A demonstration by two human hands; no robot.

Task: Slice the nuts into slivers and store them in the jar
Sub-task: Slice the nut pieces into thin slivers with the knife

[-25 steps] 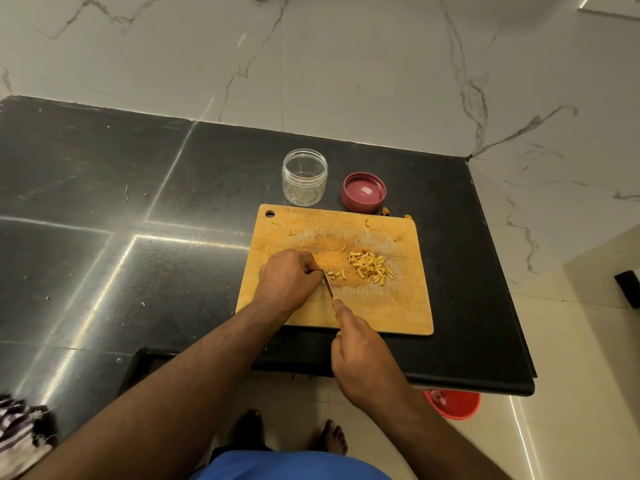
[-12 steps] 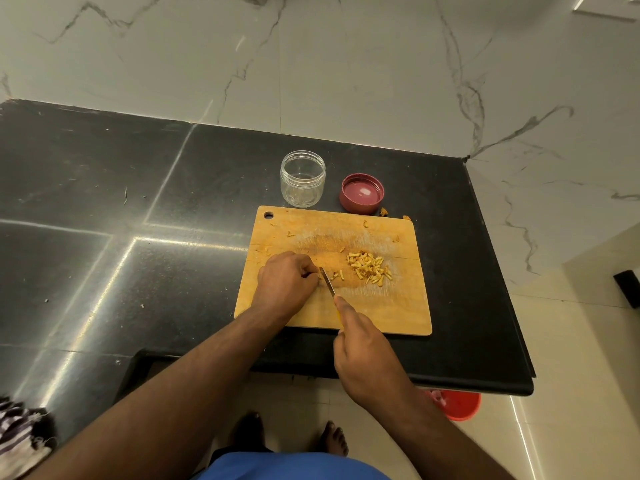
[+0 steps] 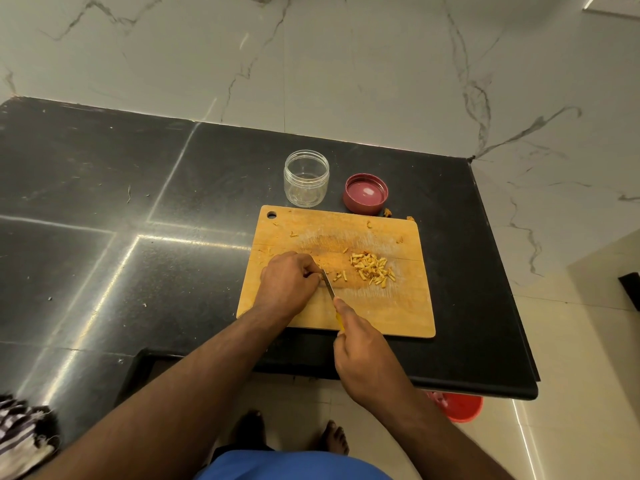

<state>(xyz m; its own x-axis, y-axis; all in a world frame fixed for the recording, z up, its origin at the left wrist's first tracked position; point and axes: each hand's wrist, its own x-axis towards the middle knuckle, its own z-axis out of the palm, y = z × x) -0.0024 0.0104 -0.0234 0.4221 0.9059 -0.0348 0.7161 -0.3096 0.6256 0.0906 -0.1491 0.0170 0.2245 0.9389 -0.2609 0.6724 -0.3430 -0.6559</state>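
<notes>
A wooden cutting board (image 3: 391, 313) lies on the black counter. On its right half sits a pile of nut slivers (image 3: 372, 268), with a few more slivers (image 3: 340, 276) beside the blade. My left hand (image 3: 289, 284) is curled at the board's left, its fingertips pinching a nut that is hidden under them. My right hand (image 3: 367, 358) grips a yellow-handled knife (image 3: 329, 288), whose blade rests against the left fingertips. Behind the board stand an open clear jar (image 3: 306, 178) and its red lid (image 3: 365, 194), lying upside down.
The black counter (image 3: 138, 209) ends at a front edge below the board and a right edge near the lid. Marble wall behind. Stray nut bits (image 3: 387, 212) lie by the lid. A red bucket (image 3: 460, 407) stands on the floor. A striped cloth (image 3: 20, 434) sits bottom left.
Both hands stay in nearly the same place on the board; the knife blade shifts slightly against the left fingertips. The sliver pile looks the same.
</notes>
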